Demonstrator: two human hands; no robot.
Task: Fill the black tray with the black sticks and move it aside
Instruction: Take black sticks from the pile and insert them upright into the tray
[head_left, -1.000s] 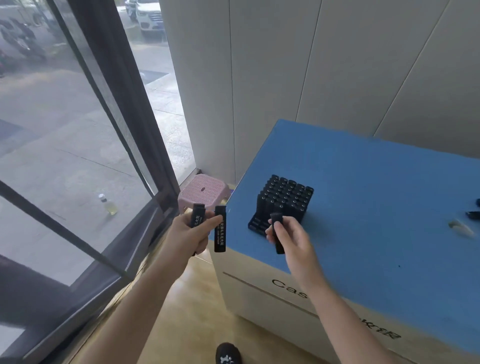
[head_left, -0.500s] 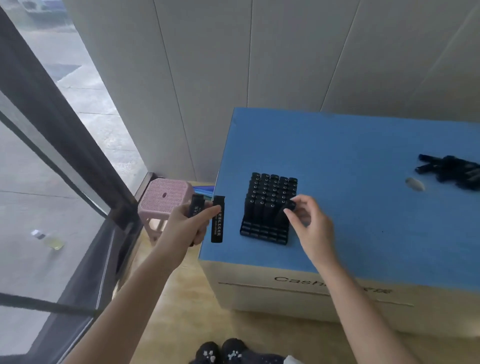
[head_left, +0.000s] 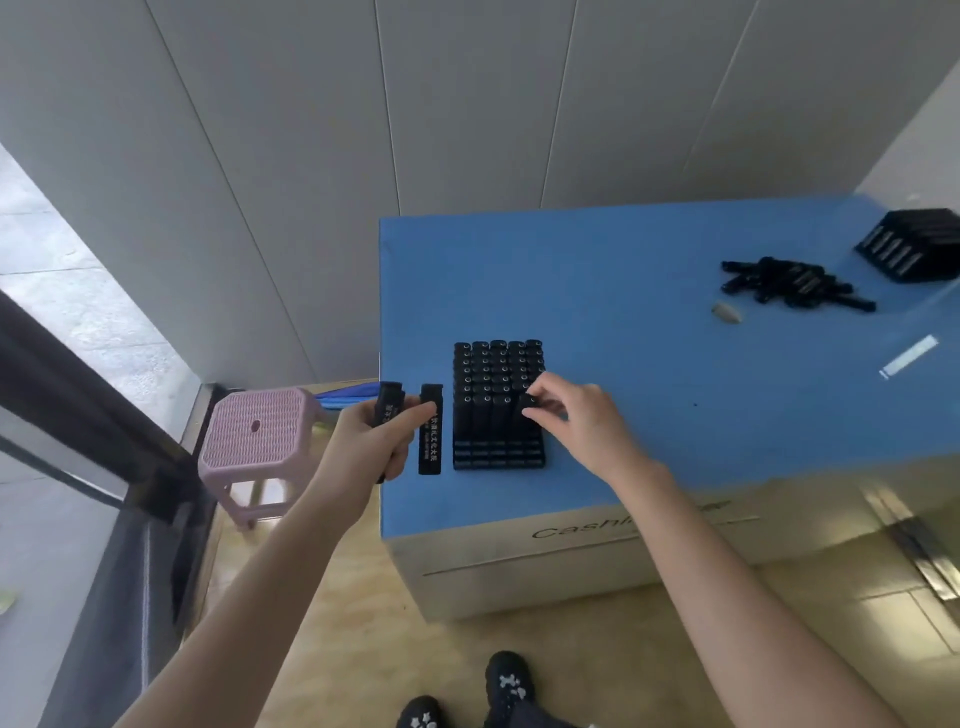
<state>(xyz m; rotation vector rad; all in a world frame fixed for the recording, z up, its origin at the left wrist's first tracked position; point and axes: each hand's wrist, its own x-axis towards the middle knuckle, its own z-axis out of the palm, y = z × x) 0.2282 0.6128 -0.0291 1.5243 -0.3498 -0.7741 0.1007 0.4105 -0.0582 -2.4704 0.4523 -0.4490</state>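
The black tray (head_left: 497, 456) stands near the front left of the blue table top (head_left: 649, 374), most of its slots filled with upright black sticks (head_left: 493, 371). My right hand (head_left: 576, 415) pinches the top of one black stick (head_left: 529, 402) standing in the tray's front right part. My left hand (head_left: 371, 441) hovers just left of the tray and holds two black sticks (head_left: 430, 431) upright, white lettering showing on them. A loose pile of black sticks (head_left: 795, 285) lies at the far right of the table.
A second black tray (head_left: 909, 244) sits at the far right corner. A small pale object (head_left: 727, 313) lies beside the pile. A pink stool (head_left: 257, 436) stands left of the table by the window frame. My shoes (head_left: 506, 686) show below.
The camera has swung right and down, bringing the pile and second tray into view. My right hand carried its stick from the table's front edge into the tray. The left hand keeps its two sticks.
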